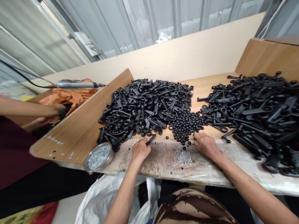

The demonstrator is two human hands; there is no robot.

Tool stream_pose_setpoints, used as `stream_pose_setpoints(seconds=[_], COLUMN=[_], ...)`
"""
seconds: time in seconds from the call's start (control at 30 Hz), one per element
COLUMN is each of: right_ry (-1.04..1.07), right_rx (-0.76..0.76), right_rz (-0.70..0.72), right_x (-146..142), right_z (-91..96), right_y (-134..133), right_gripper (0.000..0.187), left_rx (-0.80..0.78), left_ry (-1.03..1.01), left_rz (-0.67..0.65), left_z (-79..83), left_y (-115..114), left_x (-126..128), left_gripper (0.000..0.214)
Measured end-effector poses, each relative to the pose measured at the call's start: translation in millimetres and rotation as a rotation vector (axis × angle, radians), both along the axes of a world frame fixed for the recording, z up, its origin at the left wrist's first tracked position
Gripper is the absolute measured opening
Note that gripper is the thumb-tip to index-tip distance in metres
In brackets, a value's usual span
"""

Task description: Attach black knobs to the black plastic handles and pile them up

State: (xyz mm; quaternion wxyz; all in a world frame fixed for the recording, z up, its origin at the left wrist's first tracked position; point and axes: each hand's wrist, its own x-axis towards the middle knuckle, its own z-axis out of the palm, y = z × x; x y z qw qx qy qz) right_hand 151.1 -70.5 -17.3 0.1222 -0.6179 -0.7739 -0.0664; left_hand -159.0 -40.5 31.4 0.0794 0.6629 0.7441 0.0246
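Note:
A black plastic crank handle is gripped in my left hand, low over the front of the bench. My right hand is closed at the near edge of a heap of small round black caps, with one dark cap showing at its fingertips. Between my hands lies a loose scatter of thin metal pins. Behind my left hand rises a big pile of black crank handles.
A round metal bowl of silvery pins stands at the front left. More black handles are heaped on the right. Beyond a wooden divider, a co-worker's arm reaches into an orange bag; a power screwdriver lies there. A white sack hangs below.

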Motion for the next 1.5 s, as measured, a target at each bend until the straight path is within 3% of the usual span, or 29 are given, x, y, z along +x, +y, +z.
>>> stream_pose_setpoints(seconds=[0.13,0.3,0.37,0.47,0.57,0.63,0.67,0.73,0.9,1.13,1.37,1.5], right_ry=[-0.008,0.101,0.337,0.959,1.580,1.844,1.930,2.040,2.135,2.170,2.311,2.256], right_rx=[-0.067,-0.155,-0.207,-0.351,-0.481,-0.567,-0.610,-0.670,-0.671,-0.539,-0.509,-0.451], right_rz=[0.022,-0.010,0.003,0.066,0.120,0.169,0.196,0.236,0.247,0.199,0.189,0.188], right_x=[-5,-2,4,9,5,-2,-6,-12,-14,0,-2,-7], right_z=[3.4,10.5,17.2,29.0,37.2,38.9,39.1,38.7,40.2,43.6,36.0,32.0], right_y=[4,4,-1,-13,-26,-33,-37,-43,-61,-81,-89,-97], right_gripper=[0.018,0.020,0.019,0.017,0.020,0.023,0.024,0.023,0.021,0.017,0.019,0.026], left_rx=[-0.026,-0.025,-0.042,-0.104,-0.203,-0.320,-0.392,-0.525,-0.643,-0.551,-0.347,-0.310], left_ry=[-0.049,-0.179,-0.282,-0.486,-1.084,-1.567,-1.730,-1.847,-1.774,-1.626,-1.430,-1.414], left_rz=[-0.057,-0.046,-0.054,-0.115,-0.128,-0.089,-0.077,-0.104,-0.150,-0.196,-0.250,-0.283], left_z=[-7.4,-13.4,-13.0,-11.8,-10.8,-9.6,-8.8,-7.1,-1.0,2.5,-7.2,-14.2], left_y=[-16,-5,-5,-16,-34,-44,-48,-53,-57,-72,-87,-93], left_x=[5,17,16,13,21,36,46,68,119,160,170,163], left_gripper=[0.034,0.025,0.017,0.008,0.017,0.022,0.022,0.022,0.016,0.015,0.014,0.013])
